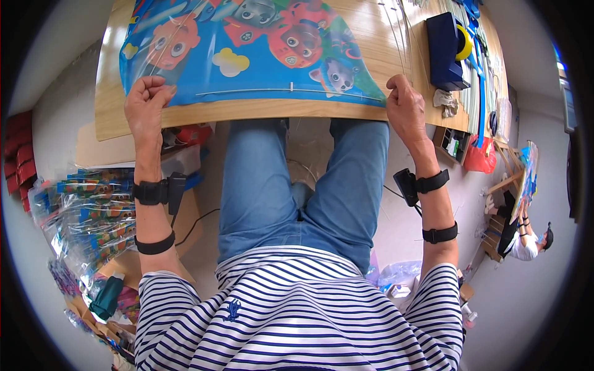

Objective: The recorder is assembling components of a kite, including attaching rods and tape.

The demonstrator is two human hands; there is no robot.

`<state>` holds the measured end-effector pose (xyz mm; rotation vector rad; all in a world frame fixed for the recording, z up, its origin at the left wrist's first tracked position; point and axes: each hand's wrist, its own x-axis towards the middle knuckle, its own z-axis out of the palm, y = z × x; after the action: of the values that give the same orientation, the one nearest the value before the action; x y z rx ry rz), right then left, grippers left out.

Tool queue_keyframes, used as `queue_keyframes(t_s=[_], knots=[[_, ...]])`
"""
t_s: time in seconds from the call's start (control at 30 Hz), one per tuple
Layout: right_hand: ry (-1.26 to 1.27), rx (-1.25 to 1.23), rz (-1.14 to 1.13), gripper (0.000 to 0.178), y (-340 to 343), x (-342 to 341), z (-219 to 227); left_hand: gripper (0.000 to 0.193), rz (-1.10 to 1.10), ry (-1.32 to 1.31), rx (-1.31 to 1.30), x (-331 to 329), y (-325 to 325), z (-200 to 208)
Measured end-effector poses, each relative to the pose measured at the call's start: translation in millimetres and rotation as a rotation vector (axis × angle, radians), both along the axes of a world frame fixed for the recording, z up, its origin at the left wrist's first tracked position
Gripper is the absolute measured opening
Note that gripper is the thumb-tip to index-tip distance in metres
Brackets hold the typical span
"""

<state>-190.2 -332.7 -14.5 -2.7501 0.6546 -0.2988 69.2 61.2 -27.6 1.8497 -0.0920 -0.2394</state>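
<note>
A glossy blue plastic sheet [192,71] printed with cartoon figures lies on the wooden table [260,108] in front of me. Along its near edge runs a thin white rod [247,91] with a small upright piece near the middle. My left hand [147,105] is closed in a pinch at the sheet's near left corner. At the opposite near corner, by the rod's right end, my right hand [406,110] also pinches with curled fingers. What lies between the fingertips of each hand is mostly covered by the fingers.
A dark blue tape dispenser [444,52] with yellow tape stands at right, beside bundled pale rods [479,80] and a crumpled cloth [445,102]. Shiny printed packages [99,204] pile up at lower left. A red bag [480,156] hangs off right; another person [526,244] works beyond.
</note>
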Motion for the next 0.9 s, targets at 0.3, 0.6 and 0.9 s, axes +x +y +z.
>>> queue_keyframes(t_s=[0.3, 0.6, 0.9], knots=[[0.011, 0.019, -0.011, 0.022, 1.0, 1.3, -2.3, 0.027, -0.011, 0.003, -0.012, 2.1, -1.0, -2.3], [-0.004, -0.03, 0.013, 0.023, -0.3, 0.2, -3.1, 0.024, 0.001, -0.082, 0.07, -3.2, -3.3, -5.1], [0.016, -0.028, 0.022, 0.021, 1.0, 1.4, -7.0, 0.022, 0.0, -0.071, 0.011, -11.0, -4.9, 1.7]])
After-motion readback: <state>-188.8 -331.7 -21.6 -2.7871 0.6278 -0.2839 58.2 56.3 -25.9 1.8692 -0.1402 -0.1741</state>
